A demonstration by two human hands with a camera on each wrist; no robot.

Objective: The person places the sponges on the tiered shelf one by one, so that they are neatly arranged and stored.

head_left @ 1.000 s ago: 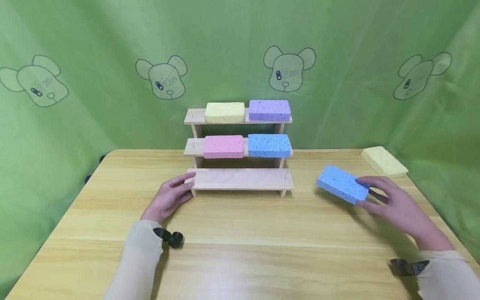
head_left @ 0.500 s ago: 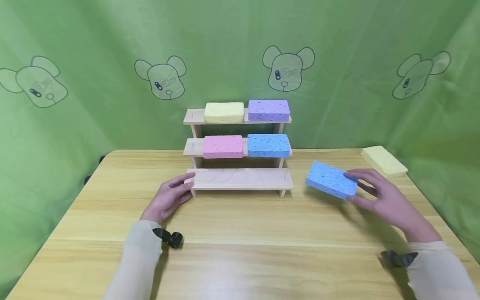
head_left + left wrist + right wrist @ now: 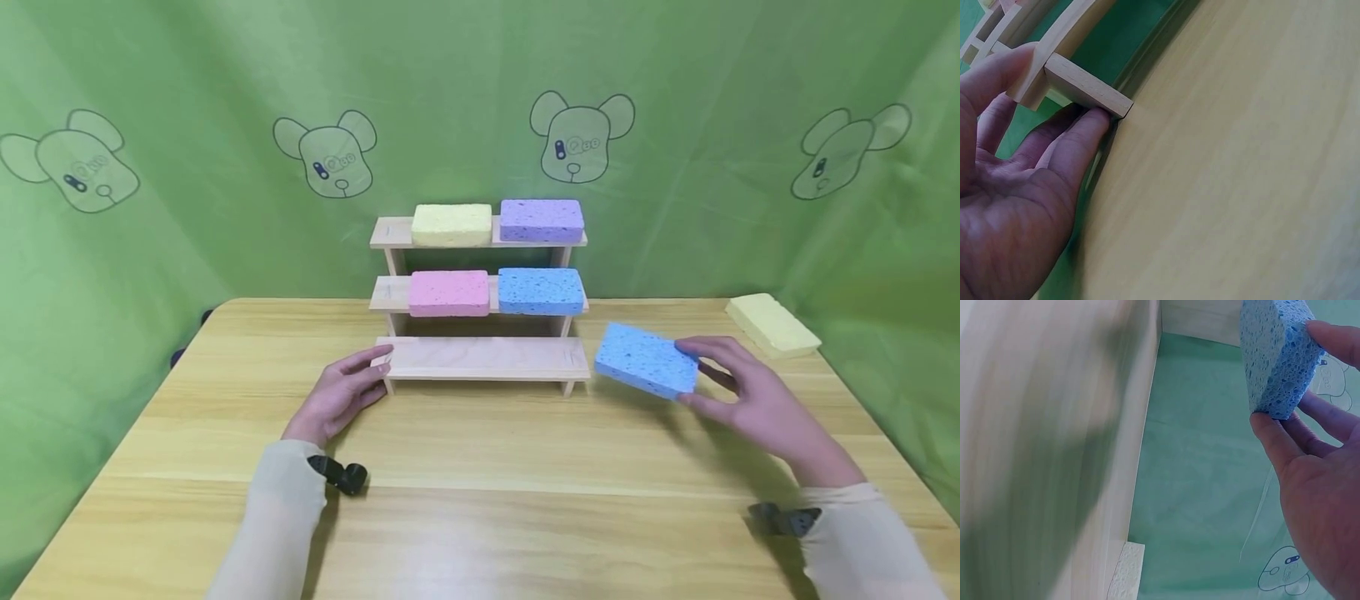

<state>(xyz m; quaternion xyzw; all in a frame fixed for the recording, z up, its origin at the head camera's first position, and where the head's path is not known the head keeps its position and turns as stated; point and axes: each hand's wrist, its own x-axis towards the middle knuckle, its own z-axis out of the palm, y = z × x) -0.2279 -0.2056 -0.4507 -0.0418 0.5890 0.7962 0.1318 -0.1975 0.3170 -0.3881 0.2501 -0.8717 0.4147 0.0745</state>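
My right hand pinches one end of a blue sponge, raised above the table just right of the bottom step of a three-tier wooden shelf. In the right wrist view, thumb and fingertips press the edges of that sponge. My left hand grips the left end of the bottom step. The left wrist view shows its fingers on the board's end and against the short leg. Above, a pink sponge and another blue sponge sit on the middle step; yellow and purple sponges occupy the top.
Another yellow sponge lies at the table's far right corner. Behind the shelf hangs a green curtain printed with bear heads. The wooden table spreads in front of both arms.
The right hand has carried the blue sponge leftward and slightly up, closer to the shelf's right end. The left hand and the sponges on the shelf have stayed put.
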